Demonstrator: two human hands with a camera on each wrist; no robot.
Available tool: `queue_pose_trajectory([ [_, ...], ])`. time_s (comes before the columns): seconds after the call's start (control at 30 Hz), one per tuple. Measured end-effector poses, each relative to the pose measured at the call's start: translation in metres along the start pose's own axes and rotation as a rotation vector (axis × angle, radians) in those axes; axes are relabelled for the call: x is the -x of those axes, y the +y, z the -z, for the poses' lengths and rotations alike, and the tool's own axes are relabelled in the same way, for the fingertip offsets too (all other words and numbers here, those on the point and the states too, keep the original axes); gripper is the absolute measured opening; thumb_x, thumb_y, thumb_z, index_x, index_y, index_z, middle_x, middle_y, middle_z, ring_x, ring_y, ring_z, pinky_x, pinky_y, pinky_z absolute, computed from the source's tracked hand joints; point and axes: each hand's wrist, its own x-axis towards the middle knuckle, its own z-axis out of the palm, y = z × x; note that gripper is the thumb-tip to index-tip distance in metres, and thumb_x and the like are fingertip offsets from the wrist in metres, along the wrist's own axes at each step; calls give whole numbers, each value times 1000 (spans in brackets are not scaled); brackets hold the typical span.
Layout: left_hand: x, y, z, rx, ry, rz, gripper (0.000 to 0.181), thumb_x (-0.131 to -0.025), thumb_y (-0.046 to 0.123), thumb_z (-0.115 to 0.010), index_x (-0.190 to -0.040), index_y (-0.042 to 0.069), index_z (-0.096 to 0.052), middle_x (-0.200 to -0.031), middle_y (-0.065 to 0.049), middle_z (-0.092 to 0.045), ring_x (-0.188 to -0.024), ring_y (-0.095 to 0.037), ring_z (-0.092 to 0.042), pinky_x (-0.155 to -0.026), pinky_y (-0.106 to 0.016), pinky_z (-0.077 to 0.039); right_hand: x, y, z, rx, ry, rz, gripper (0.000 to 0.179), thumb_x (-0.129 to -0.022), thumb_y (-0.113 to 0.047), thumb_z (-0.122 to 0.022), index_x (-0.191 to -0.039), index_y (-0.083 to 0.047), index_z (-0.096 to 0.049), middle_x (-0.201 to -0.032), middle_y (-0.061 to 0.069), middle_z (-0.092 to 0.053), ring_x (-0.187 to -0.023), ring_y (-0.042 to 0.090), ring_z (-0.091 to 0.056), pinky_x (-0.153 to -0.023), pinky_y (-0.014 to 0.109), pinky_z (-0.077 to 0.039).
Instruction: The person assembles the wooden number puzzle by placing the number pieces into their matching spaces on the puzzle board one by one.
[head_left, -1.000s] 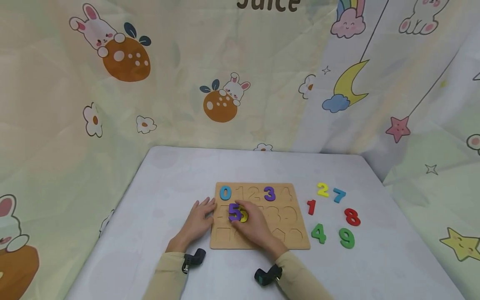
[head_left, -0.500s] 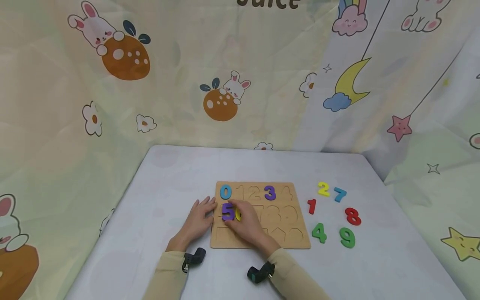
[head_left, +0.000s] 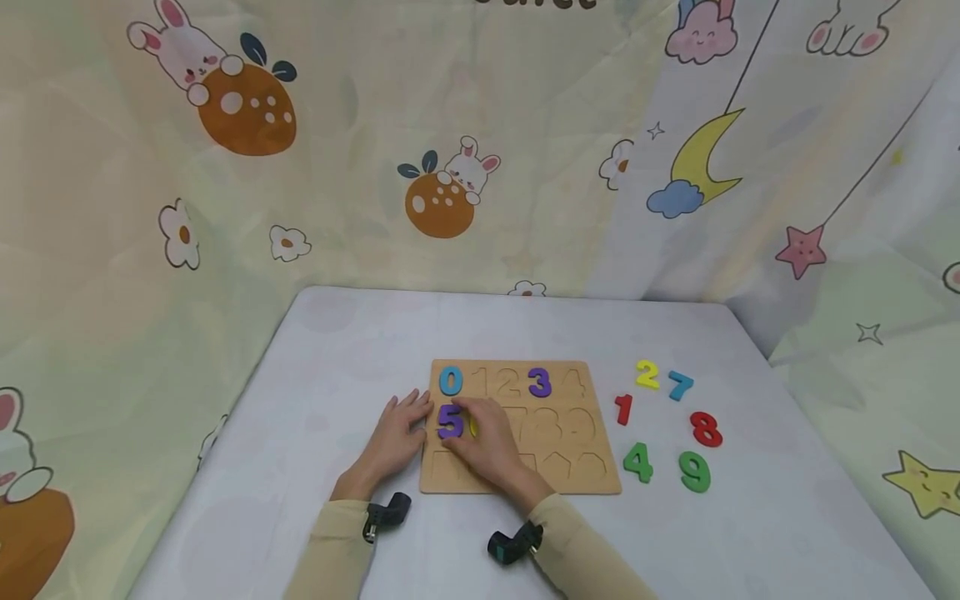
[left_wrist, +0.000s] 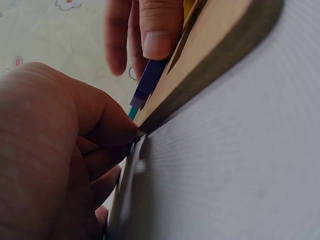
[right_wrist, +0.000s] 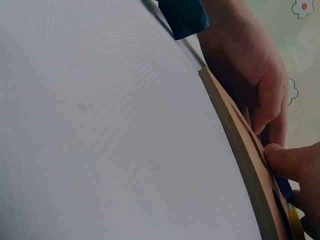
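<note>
A wooden number puzzle board (head_left: pixel 600 485) lies on the table, with a blue 0 (head_left: pixel 443 382) and a purple 3 (head_left: pixel 545 383) in its top row. Between thumb and fingers my right hand (head_left: pixel 491 442) pinches a purple number 5 (head_left: pixel 450 422) at the left end of the middle row. Whether it sits fully in its recess is unclear. Just right of the 5, a yellow piece (head_left: pixel 474 427) is mostly hidden by that hand. My left hand (head_left: pixel 393 433) rests against the board's left edge, its fingers fairly straight and the thumb touching the edge.
Right of the board lie loose numbers: a yellow 2 (head_left: pixel 647 375), blue 7 (head_left: pixel 680 385), red 1 (head_left: pixel 624 409), red 8 (head_left: pixel 707 429), green 4 (head_left: pixel 637 463) and green 9 (head_left: pixel 695 472). A printed cloth (head_left: pixel 345 183) hangs behind the white table (head_left: pixel 262 483).
My right hand has moved left with the purple 5, from over the yellow piece to the left end of the middle row. The left hand has stayed at the board's edge.
</note>
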Motion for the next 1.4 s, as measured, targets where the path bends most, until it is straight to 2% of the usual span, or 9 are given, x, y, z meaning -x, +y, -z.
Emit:
queue_pose_trajectory([
  [0.23,0,1,2,-12,2,-23,48,-87,3,-58,-135,1,-56,-149,-8,-46,-145,-26,-28,-122,-47,-6,-1,-3,-1,20,20,-9,60,-81,-36,-81,-133,-16,-59,-128,-4,-62,-119,16,-52,-105,39,-43],
  [0.4,0,1,1,-10,-5,-10,49,-87,4,-59,-136,1,-56,-150,-7,-45,-146,-25,-28,-123,-46,-5,0,-4,0,38,18,-12,61,-81,-37,-80,-134,-18,-58,-129,-4,-62,-119,16,-52,-105,40,-42],
  [0.7,1,0,2,-13,-7,-19,49,-87,4,-58,-136,1,-55,-150,-8,-44,-146,-26,-28,-122,-47,-5,1,-3,-1,39,18,-23,63,-80,-38,-80,-135,-17,-57,-130,-3,-61,-121,17,-52,-111,40,-37],
  [0.93,1,-1,0,9,9,-27,48,-87,3,-58,-135,1,-56,-149,-8,-46,-145,-27,-29,-122,-47,-6,1,0,1,8,-19,-37,66,-82,-38,-78,-139,-16,-53,-136,-2,-57,-127,18,-49,-113,42,-34],
  [1.13,-2,-2,-3,-5,0,-16,49,-88,6,-58,-137,4,-55,-150,-6,-45,-146,-26,-27,-122,-47,-4,3,6,10,-78,-70,-74,68,-84,-34,-77,-143,-18,-48,-144,-1,-49,-136,22,-41,-114,46,-35],
  [1.4,-1,-1,-2,-23,4,-16,50,-88,6,-59,-137,3,-55,-150,-7,-45,-146,-25,-28,-123,-46,-5,9,16,20,-84,-52,-57,67,-83,-33,-77,-141,-19,-49,-144,-1,-49,-136,21,-42,-113,45,-36],
])
